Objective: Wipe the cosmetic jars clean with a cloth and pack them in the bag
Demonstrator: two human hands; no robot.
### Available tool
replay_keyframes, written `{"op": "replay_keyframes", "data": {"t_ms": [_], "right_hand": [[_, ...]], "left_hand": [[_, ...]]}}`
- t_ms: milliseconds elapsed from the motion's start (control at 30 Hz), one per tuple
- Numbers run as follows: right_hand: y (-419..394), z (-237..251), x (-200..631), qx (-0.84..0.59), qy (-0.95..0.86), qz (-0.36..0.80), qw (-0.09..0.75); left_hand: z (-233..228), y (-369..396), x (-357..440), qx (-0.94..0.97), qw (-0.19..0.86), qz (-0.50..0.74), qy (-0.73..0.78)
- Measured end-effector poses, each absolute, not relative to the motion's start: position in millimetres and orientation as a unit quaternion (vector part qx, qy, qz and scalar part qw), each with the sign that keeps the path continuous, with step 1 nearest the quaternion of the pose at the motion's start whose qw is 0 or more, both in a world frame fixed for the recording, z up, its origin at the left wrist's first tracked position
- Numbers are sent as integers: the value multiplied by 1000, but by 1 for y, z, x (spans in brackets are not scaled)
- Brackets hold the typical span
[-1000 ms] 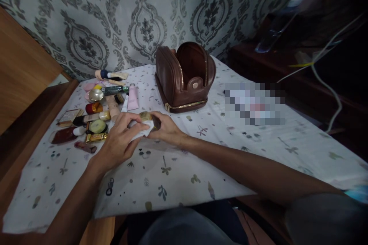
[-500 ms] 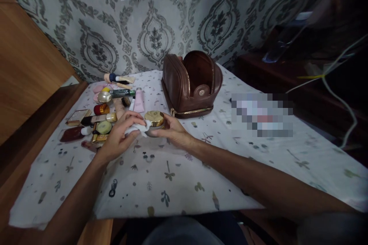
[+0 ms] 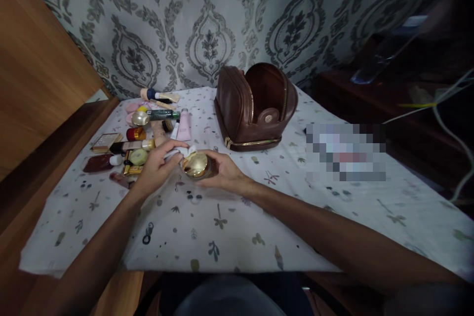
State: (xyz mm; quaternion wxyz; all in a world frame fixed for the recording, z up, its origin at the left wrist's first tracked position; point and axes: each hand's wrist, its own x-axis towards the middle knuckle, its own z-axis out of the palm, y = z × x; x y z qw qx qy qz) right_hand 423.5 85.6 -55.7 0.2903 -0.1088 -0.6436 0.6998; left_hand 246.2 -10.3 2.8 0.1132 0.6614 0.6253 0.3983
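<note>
My right hand (image 3: pixel 225 174) grips a small round jar with a gold lid (image 3: pixel 195 164), tilted so the lid faces me, just above the patterned tablecloth (image 3: pixel 222 217). My left hand (image 3: pixel 157 168) pinches a crumpled white tissue (image 3: pixel 181 152) against the jar's far left side. Just left of my hands lies a cluster of cosmetics (image 3: pixel 137 133): tubes, small jars, compacts and a brush.
A brown leather toiletry bag (image 3: pixel 255 106) stands unzipped and open behind my hands, near the wallpapered wall. A blurred flat item (image 3: pixel 346 152) lies right of it. Wooden furniture (image 3: pixel 37 84) borders the left side; a dark shelf with cables (image 3: pixel 425 103) is at the right.
The jar has tipped so its gold lid faces me more. My left hand with the tissue has moved from the jar's front to its upper left side. The camera has shifted slightly.
</note>
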Motion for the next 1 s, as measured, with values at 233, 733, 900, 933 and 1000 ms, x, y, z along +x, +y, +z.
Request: {"op": "replay_keyframes", "data": {"t_ms": [233, 733, 900, 933, 1000], "right_hand": [[82, -55, 425, -111, -748, 577, 308], [80, -55, 426, -173, -815, 458, 309], [83, -55, 425, -178, -773, 519, 318], [84, -55, 425, -183, -767, 527, 317], [86, -55, 425, -199, -763, 533, 307]], "left_hand": [[5, -13, 255, 697, 116, 373, 601], [10, -20, 272, 799, 85, 352, 480], [12, -21, 274, 810, 53, 328, 484], [11, -21, 273, 810, 43, 319, 491], [9, -21, 271, 808, 22, 299, 508]]}}
